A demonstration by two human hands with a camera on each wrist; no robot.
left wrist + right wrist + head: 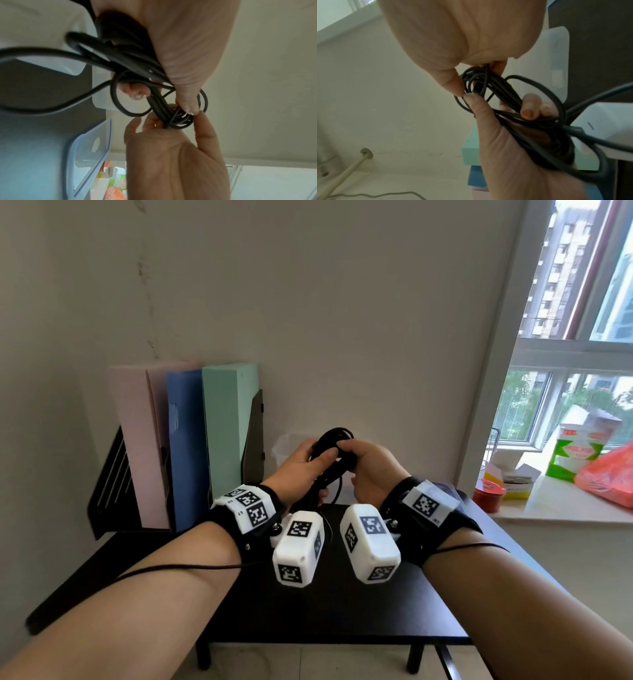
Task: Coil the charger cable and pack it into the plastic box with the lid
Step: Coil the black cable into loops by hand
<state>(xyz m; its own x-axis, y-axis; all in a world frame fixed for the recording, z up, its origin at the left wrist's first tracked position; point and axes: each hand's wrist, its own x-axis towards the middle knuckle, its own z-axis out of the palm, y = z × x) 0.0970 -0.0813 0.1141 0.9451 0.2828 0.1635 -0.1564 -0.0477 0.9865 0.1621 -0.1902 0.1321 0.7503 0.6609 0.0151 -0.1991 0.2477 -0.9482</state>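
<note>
Head view, both hands (337,465) gripping coiled black cable (334,440), labels unreadable

Carton (572,453) print, perhaps unreadable.

so that's one black cable (334,440), one plastic box (286,446), one lid (89,152), three folders (185,446)
</note>
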